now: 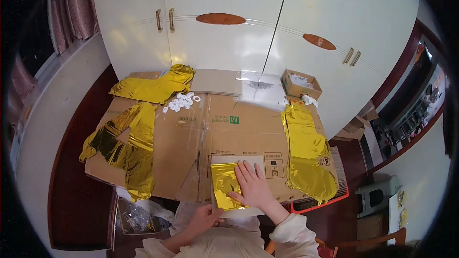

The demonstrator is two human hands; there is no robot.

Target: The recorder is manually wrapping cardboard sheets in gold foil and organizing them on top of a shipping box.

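Observation:
A flat gold foil balloon, folded into a small rectangle (pixel 224 188), lies on a whitish card (pixel 220 159) at the near edge of the cardboard-covered table. My right hand (pixel 252 186) is spread flat on the foil, its fingers pointing away from me and its thumb to the left. At the card's lower left corner, my left hand (pixel 206 220) has its fingers closed on the card's edge; some of them are hidden. To the left lies an unfolded gold foil balloon with a triangular opening (pixel 138 138). Another long, flat gold foil balloon (pixel 308 150) lies to the right.
More gold foil (pixel 153 87) lies at the far left, beside a pile of small white rolls (pixel 180 102). A small cardboard box (pixel 301 84) with white packets stands at the far right. White cabinets (pixel 224 48) rise behind the table. A grey stool (pixel 379 196) stands to the right.

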